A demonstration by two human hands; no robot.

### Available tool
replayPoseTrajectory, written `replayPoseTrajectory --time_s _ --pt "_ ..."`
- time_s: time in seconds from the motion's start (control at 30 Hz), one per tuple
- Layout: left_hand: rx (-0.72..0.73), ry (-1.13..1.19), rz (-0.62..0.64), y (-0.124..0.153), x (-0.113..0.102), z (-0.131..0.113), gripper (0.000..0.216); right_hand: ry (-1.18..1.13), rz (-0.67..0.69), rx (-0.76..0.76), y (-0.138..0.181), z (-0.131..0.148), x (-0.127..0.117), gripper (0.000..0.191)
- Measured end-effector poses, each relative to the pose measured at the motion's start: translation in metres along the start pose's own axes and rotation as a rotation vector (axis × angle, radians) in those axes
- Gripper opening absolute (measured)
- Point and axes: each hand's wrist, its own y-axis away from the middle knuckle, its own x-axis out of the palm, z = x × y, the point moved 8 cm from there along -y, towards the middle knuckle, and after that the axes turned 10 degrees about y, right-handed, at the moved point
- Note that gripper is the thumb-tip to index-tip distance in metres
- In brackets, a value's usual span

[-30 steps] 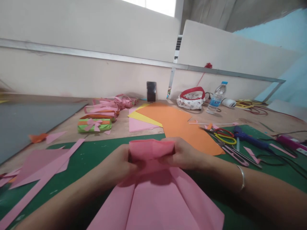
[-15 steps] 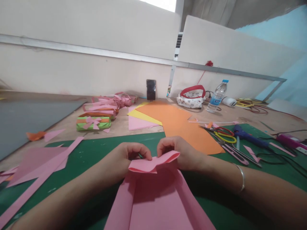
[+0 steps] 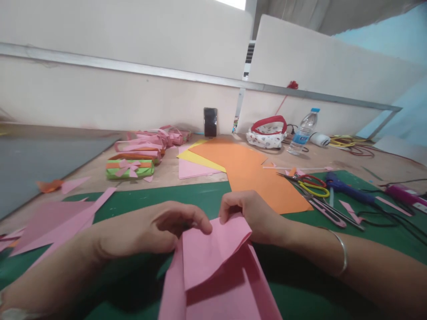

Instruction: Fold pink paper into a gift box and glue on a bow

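Observation:
A long pink sheet of paper (image 3: 227,295) stretches toward me over the green cutting mat, both its sides folded inward. Its far end is turned over into a wide flap (image 3: 208,255). My left hand (image 3: 156,229) has its index finger on the flap's top crease and its thumb by the left edge, gripping the paper between them. At the right end of that crease my right hand (image 3: 250,215) is closed, pinching the fold. The tips of the right hand's fingers are partly hidden behind the paper.
Scissors (image 3: 313,189), a pink cutter (image 3: 330,213) and a blue glue gun (image 3: 347,189) lie at the right. Orange sheets (image 3: 253,173) are ahead. Finished paper pouches (image 3: 130,169) and pink scraps (image 3: 53,222) are left. A phone (image 3: 210,122) and water bottle (image 3: 302,133) stand behind.
The flap at the paper's far end has opened out larger and lies toward me. My left hand has shifted left and flattened, its thumb moving away from the index finger.

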Motion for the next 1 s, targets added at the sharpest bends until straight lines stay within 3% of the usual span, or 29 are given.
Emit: replayPoseTrajectory --time_s 0.13,0.2,0.4,0.6,0.87,1.0 --pt "-0.031 -0.208 -0.315 -0.008 -0.019 0.005 0.024 0.075 -0.006 -0.021 0.002 0.006 -0.003 0.017" --pt "-0.017 -0.270 -0.390 -0.015 -0.016 0.005 0.022 0.096 0.012 -0.017 0.001 0.008 -0.003 0.018" --pt "-0.041 -0.310 -0.413 -0.024 -0.006 0.008 0.023 0.149 0.126 -0.068 0.002 0.016 0.000 0.024" --pt "-0.081 -0.363 -0.416 -0.019 -0.008 0.010 0.026 0.252 0.347 0.009 0.012 0.010 -0.001 0.029" --pt "0.000 -0.556 -0.504 -0.016 -0.002 -0.006 0.019 0.425 0.267 0.096 0.010 0.010 -0.006 0.017" --pt "-0.019 -0.643 -0.468 -0.018 0.009 -0.010 0.020 0.422 0.240 0.077 0.011 0.015 -0.004 0.019"
